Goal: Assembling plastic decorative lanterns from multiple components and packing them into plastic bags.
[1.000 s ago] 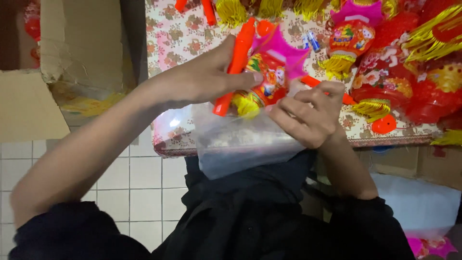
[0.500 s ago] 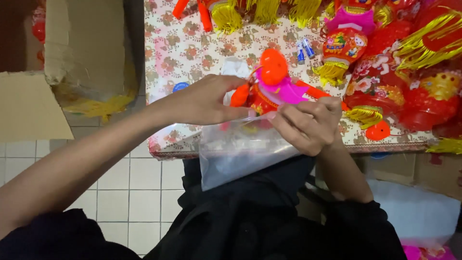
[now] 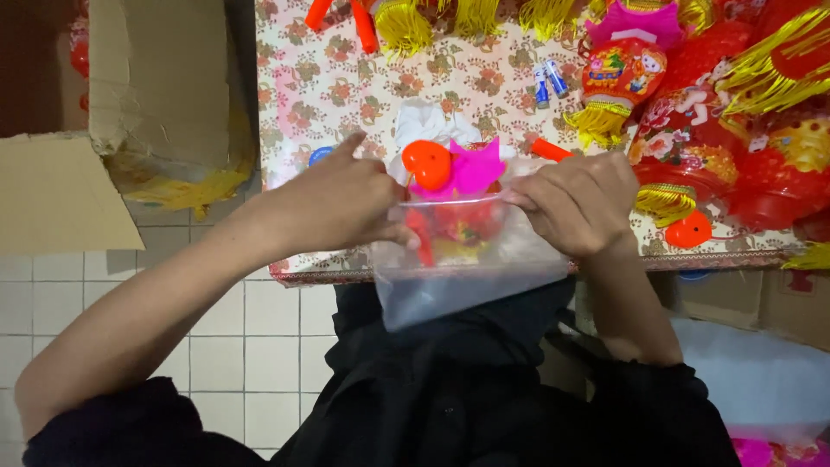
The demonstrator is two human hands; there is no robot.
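- Clear plastic bag [image 3: 467,268] hangs over the near edge of the floral-clothed table [image 3: 328,78], its mouth held wide between both hands.
- Toy lantern [image 3: 454,195], orange and pink, sits half inside the bag's mouth.
- Left hand [image 3: 333,203] pinches the bag's left rim, fingers closed on it.
- Right hand [image 3: 575,203] grips the right rim, fingers clamped.
- Red lanterns with yellow tassels [image 3: 735,121] crowd the table's right; a cardboard box [image 3: 160,86] stands left.

Toy lantern [image 3: 454,195] half inside clear bag [image 3: 467,268]
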